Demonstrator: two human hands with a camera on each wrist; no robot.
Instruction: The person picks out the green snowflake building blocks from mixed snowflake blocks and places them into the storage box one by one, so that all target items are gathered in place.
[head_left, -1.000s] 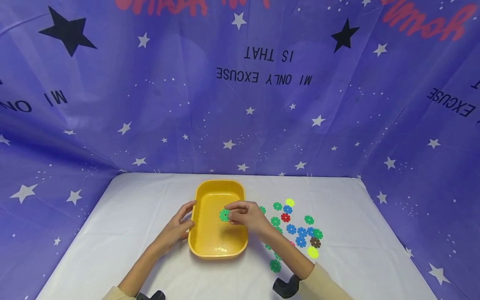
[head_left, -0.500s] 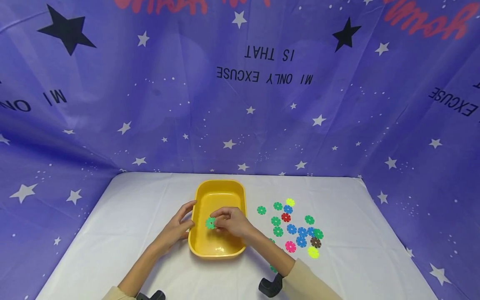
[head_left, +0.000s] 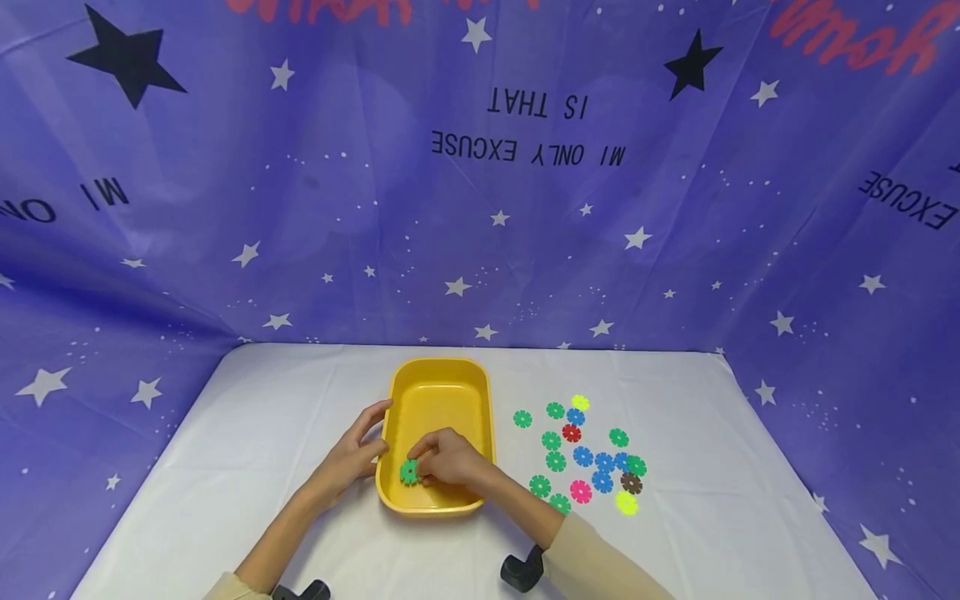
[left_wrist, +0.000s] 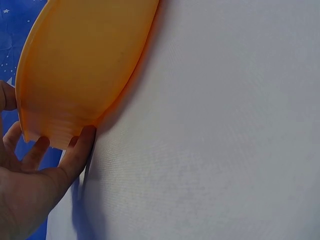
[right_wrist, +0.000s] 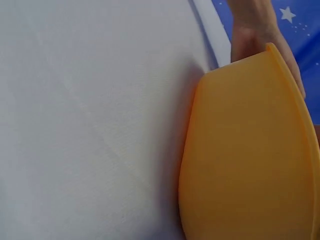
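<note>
Green disc [head_left: 408, 472] is inside the yellow tray [head_left: 438, 408], lower middle of the frame, pinched near its edge between the thumb and fingertips of my right hand [head_left: 450, 461]; can't tell if it touches bottom. My left hand [head_left: 347, 462] is loosely spread against the tray's left wall, so a hard knock could probably shove it, and a sagging right forearm might scatter the loose discs [head_left: 581, 486] right of centre.

Head view bright, evenly and softly lit; pale sheen on the starred backdrop [head_left: 420, 196]. Wrist views dimmer, greyer, slightly soft. Shadow hugs base of the yellow tray [right_wrist: 245, 150]; orange tint spills onto the white tablecloth [left_wrist: 210, 110].
</note>
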